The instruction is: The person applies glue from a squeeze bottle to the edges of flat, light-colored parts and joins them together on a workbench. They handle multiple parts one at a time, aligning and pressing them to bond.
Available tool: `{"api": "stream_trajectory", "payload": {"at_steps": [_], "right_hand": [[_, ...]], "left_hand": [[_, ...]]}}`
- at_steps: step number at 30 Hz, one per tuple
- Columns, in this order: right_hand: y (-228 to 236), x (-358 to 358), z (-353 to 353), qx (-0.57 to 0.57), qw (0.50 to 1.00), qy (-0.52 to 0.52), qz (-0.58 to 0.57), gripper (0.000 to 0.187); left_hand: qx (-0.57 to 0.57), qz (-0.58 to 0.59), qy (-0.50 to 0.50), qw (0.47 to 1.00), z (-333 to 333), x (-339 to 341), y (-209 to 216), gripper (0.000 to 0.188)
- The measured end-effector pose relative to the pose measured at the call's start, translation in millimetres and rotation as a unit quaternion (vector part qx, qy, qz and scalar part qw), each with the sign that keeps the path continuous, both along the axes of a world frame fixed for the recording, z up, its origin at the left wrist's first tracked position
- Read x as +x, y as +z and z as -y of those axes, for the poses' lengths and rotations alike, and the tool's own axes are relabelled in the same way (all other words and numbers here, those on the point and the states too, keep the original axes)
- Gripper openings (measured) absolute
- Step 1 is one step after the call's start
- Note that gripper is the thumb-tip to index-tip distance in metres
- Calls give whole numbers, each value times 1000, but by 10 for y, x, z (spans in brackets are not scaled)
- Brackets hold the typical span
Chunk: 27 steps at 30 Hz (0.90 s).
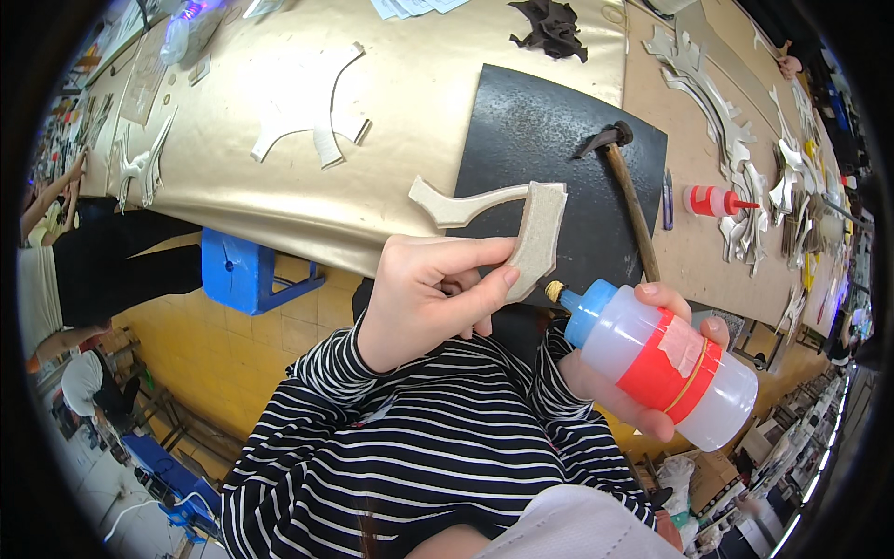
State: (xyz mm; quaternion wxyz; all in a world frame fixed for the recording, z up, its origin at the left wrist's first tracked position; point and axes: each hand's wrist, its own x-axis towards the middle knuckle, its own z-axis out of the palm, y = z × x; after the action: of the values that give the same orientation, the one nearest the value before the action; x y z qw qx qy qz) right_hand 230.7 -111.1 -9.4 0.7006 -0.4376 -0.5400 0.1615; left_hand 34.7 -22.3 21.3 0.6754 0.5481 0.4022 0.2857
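Observation:
My left hand [424, 291] pinches a pale curved strap piece [537, 238], grey on its upturned side, between thumb and fingers. One long arm of the piece reaches left over the table edge and the black mat [507, 112]. In my right hand [601, 387] is a clear squeeze bottle [605, 321] with a blue top, wrapped in red tape with a rubber band round it. The bottle is tilted, its yellowish tip close to the lower end of the strap piece. I cannot tell whether the tip touches it.
On the mat lies a hammer [633, 200], with a utility knife [668, 198] beside it. A smaller red-banded bottle [710, 200] lies to the right near many pale cut pieces [736, 158]. More pale pieces [326, 126] and dark scraps [549, 30] lie farther back. A blue stool [231, 272] stands left.

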Motion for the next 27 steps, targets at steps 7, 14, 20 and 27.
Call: {"api": "stream_trajectory", "payload": {"at_steps": [7,14,20,27], "right_hand": [[110,72,8,-36,992,106,50,81],[120,34,2,-28,986,160,32,83],[89,8,-22,-8,979,201,-31,88],[-58,-188,-109,82,976,82,-184,86]], "left_hand": [[-12,0,10,1000,-1,6,12,24],[-20,7,18,1000,-1,5,-7,26],[-65,33,35,997,1,5,-3,28],[-96,33,26,995,-5,3,-4,30]]}}
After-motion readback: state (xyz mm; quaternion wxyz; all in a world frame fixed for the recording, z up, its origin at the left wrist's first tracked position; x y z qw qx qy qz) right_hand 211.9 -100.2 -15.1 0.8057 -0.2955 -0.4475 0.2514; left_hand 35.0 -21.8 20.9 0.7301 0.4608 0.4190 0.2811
